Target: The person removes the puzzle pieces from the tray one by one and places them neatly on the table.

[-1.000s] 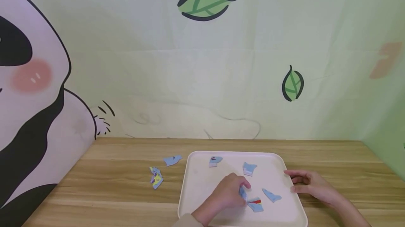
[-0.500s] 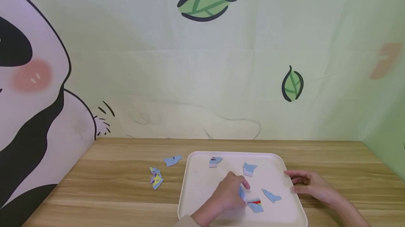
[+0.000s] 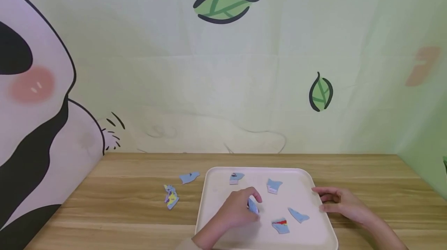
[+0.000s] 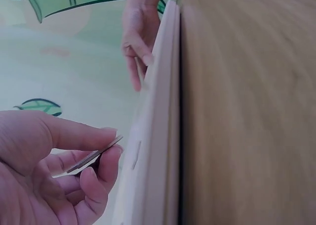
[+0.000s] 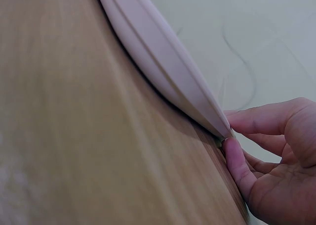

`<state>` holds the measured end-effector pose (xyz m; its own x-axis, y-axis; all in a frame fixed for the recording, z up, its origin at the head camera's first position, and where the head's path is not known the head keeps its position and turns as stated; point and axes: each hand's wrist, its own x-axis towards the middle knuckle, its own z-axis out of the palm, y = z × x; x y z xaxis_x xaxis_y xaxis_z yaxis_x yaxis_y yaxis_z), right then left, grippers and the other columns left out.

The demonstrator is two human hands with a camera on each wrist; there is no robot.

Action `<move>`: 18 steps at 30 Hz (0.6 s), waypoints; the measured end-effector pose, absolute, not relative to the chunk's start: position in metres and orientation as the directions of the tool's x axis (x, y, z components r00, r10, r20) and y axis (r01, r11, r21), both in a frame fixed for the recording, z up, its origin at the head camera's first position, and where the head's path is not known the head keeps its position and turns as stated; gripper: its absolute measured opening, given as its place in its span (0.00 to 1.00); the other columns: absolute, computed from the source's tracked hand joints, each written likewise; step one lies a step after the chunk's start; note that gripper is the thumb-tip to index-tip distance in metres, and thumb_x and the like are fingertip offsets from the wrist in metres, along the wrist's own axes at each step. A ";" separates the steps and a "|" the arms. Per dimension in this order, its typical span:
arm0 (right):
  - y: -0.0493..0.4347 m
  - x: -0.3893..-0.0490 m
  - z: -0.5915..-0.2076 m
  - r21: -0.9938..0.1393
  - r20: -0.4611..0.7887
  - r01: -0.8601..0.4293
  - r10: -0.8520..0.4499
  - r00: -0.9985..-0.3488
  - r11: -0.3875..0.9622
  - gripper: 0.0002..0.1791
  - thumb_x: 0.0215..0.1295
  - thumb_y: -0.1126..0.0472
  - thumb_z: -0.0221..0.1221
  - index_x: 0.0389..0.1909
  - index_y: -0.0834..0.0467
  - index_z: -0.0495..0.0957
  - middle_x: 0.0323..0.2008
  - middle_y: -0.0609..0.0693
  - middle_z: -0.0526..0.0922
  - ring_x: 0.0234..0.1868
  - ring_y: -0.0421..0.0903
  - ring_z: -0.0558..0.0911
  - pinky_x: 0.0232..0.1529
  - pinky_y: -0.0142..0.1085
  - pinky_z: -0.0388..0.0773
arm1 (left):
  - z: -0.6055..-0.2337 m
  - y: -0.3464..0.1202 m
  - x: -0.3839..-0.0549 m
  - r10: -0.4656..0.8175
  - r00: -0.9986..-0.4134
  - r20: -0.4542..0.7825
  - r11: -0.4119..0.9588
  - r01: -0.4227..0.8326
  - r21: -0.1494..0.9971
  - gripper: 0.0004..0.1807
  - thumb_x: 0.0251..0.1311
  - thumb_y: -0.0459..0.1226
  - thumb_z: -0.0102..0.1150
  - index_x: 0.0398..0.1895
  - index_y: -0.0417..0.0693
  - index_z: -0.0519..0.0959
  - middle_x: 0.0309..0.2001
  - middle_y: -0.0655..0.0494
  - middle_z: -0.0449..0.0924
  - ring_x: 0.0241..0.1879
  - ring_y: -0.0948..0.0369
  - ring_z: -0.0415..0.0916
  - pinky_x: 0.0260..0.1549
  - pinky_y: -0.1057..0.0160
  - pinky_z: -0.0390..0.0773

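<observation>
Between the thumb and fingers of my left hand [image 3: 234, 210] is a small blue jigsaw puzzle piece [image 3: 253, 206], held over the white tray. The left wrist view shows this puzzle piece [image 4: 94, 157] edge-on and tilted, off the tray surface. My right hand [image 3: 340, 201] grips the right rim of the tray [image 3: 307, 193], and up close its thumb [image 5: 238, 165] and a finger pinch that rim. Lying apart on the tray are a piece with a red and yellow stripe [image 3: 281, 226], a pointed blue piece [image 3: 298, 215], a blue piece [image 3: 274, 186] and another piece [image 3: 236, 178] at the back.
On the wooden table [image 3: 132, 211], left of the tray, lie a blue piece [image 3: 189, 177] and a blue, yellow and purple piece [image 3: 171, 197]. A pale green backdrop with a printed panda [image 3: 38, 122] and leaves stands behind the table.
My left hand has moved left with the blue puzzle piece, away from the red-striped piece. The right hand stays on the tray rim.
</observation>
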<state>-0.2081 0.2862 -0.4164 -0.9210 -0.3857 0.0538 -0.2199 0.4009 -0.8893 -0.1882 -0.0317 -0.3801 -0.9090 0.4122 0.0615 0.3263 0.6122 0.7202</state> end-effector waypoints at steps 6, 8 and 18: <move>0.287 -0.208 -0.415 -0.878 0.062 -0.231 -0.378 -0.924 0.418 0.29 0.55 0.66 0.60 0.54 0.77 0.65 0.48 0.64 0.74 0.39 0.31 0.73 0.37 0.28 0.75 | -0.375 -0.049 -0.189 0.410 -0.907 0.096 0.581 0.341 0.739 0.16 0.38 0.28 0.63 0.31 0.53 0.72 0.17 0.61 0.65 0.18 0.66 0.61 0.17 0.69 0.62; 0.286 -0.208 -0.415 -0.878 0.065 -0.232 -0.376 -0.924 0.419 0.29 0.55 0.66 0.61 0.54 0.77 0.65 0.48 0.65 0.74 0.39 0.31 0.73 0.37 0.28 0.75 | -0.374 -0.055 -0.189 0.411 -0.905 0.109 0.567 0.347 0.747 0.15 0.39 0.29 0.64 0.29 0.52 0.72 0.19 0.61 0.68 0.20 0.66 0.63 0.19 0.69 0.63; 0.286 -0.208 -0.417 -0.884 0.072 -0.238 -0.384 -0.920 0.402 0.29 0.54 0.66 0.61 0.54 0.77 0.65 0.47 0.62 0.75 0.39 0.32 0.74 0.37 0.28 0.75 | -0.378 -0.090 -0.192 0.374 -0.923 0.090 0.479 0.275 0.834 0.10 0.41 0.29 0.67 0.25 0.43 0.73 0.25 0.57 0.72 0.25 0.63 0.69 0.22 0.68 0.69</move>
<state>-0.2081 0.2864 -0.4169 -0.9203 -0.3844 0.0725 -0.2376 0.4021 -0.8843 -0.1920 -0.0902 -0.3779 -0.9231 0.3738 0.0902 0.2753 0.4787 0.8337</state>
